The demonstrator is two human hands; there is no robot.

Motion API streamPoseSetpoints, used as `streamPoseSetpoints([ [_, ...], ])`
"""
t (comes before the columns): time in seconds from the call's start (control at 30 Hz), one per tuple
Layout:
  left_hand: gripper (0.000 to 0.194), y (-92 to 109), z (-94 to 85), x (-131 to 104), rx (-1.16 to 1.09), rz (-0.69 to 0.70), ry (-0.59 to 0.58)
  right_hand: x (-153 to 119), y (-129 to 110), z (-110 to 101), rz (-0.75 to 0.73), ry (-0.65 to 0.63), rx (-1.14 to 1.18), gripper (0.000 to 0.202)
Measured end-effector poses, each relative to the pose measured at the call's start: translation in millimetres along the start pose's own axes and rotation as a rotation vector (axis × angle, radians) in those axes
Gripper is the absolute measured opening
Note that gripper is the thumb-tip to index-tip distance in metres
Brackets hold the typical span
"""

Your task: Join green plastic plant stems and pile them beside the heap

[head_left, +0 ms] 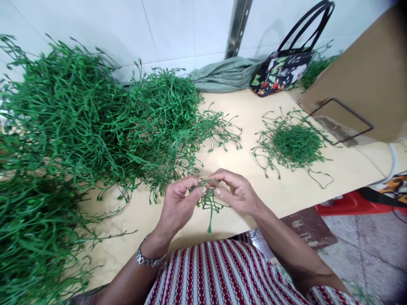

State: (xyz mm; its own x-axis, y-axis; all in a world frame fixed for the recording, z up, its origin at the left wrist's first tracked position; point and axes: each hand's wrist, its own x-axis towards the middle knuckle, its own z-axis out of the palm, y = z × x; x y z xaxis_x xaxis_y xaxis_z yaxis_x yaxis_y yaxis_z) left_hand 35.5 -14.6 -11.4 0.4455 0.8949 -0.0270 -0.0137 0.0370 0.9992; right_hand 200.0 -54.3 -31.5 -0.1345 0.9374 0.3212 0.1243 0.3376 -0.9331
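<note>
Near the table's front edge, my left hand pinches a thin green stem piece between thumb and index finger. My right hand is closed at the other side of the same piece, its thumb and fingertips on the looped green strands. The two hands are a small gap apart, with the strands between them and one budded end hanging down. Behind and left of my hands lies a large heap of green stems. A smaller pile of green pieces sits to the right.
On the pale table, a floral bag and a grey-green cloth lie by the wall. At the right stands a cardboard piece near a thin black frame. A red plastic object is below the table's right edge.
</note>
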Motion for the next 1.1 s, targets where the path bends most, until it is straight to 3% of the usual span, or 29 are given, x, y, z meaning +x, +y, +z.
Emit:
streamPoseSetpoints([
  [0.13, 0.009, -1, 2.2, -1, -0.045, -0.020, 0.052, 0, -2, 4, -0.036, 0.044, -0.069, 0.023],
  [0.33, 0.009, -5, 7.5, -3, -0.046, 0.030, 0.089, 2, -7, 12, -0.156, 0.164, -0.306, 0.011],
  [0.53, 0.008, 3, 0.5, -1, 0.118, 0.056, -0.037, 3, -6, 11, -0.280, 0.140, -0.439, 0.009],
  [0.63, 0.004, 11, -4.1, 3, 0.358, 0.105, -0.056, 0, -4, 10, -0.358, 0.119, -0.674, 0.008],
  [0.73, 0.012, 13, -6.0, 5, 0.518, 0.183, -0.096, -4, -4, 9, -0.384, 0.095, -0.892, 0.007],
  [0.9, 0.016, 8, -5.2, 4, 0.541, 0.233, -0.115, -4, -12, 4, -0.408, 0.033, -1.022, 0.010],
  [1.1, 0.024, 6, -3.6, 2, 0.548, 0.212, -0.155, -1, -15, 0, -0.462, -0.042, -0.977, 0.014],
])
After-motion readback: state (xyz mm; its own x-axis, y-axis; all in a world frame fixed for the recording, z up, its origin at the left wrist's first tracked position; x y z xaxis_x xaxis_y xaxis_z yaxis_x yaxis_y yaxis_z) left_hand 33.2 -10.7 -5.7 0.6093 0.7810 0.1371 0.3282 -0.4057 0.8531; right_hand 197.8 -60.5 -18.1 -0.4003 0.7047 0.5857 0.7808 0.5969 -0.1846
